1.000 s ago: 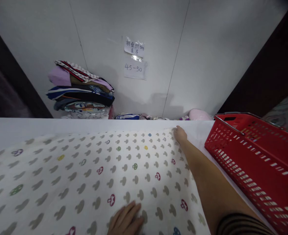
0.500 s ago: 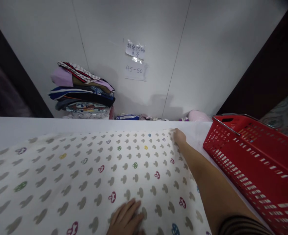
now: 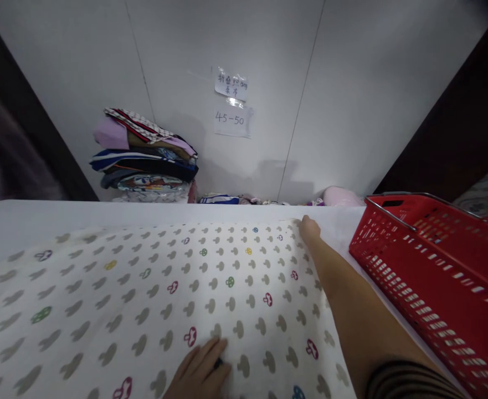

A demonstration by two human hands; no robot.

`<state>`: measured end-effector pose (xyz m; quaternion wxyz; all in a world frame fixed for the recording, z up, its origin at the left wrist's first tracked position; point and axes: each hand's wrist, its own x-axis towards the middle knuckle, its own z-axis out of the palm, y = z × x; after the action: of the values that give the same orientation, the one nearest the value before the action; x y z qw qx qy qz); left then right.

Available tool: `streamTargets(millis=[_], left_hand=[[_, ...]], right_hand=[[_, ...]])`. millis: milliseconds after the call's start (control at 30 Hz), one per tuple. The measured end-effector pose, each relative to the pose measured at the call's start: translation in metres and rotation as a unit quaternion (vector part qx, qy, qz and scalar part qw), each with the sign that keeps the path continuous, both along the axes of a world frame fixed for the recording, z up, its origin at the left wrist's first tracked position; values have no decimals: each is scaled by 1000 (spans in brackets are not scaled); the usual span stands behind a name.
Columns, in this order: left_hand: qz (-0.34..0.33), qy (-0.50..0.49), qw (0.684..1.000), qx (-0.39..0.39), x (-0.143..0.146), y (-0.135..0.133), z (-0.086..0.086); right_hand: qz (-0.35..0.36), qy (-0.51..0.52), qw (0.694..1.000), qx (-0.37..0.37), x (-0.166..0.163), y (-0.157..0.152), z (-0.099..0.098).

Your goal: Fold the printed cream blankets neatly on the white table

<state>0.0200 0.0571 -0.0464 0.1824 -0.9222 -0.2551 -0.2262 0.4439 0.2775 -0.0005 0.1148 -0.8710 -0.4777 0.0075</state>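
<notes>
A white cloth (image 3: 177, 305) printed with grey and coloured mushrooms lies spread over the white table (image 3: 77, 210). My right hand (image 3: 310, 228) reaches out to its far right corner, with the fingers closed on the edge there. Nearer to me, at the bottom middle, my left hand (image 3: 200, 370) rests palm down on the cloth with its fingers stretched out. A small dark patch shows between its thumb and fingers; whether it is print is unclear.
On the right stands a red plastic basket (image 3: 426, 277) with metal handles. Beyond the table's far edge, a stack of folded clothes (image 3: 148, 158) rises on the left, and a pink item (image 3: 341, 196) lies on the right. Paper signs (image 3: 232, 119) hang on the wall.
My left hand has slid a little to the left over the cloth. My right hand stays at the far corner, while the whole view has shifted slightly.
</notes>
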Motion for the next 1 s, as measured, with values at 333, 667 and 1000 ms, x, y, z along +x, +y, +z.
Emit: streamTargets(millis=[333, 667, 1000], left_hand=[[30, 46, 976, -212, 25, 26, 34], [31, 33, 960, -277, 24, 44, 23], [42, 23, 945, -323, 32, 16, 39]], right_hand=[[-29, 39, 998, 39, 3, 16, 6], [108, 49, 993, 29, -19, -17, -6], [279, 56, 959, 8, -70, -166, 6]])
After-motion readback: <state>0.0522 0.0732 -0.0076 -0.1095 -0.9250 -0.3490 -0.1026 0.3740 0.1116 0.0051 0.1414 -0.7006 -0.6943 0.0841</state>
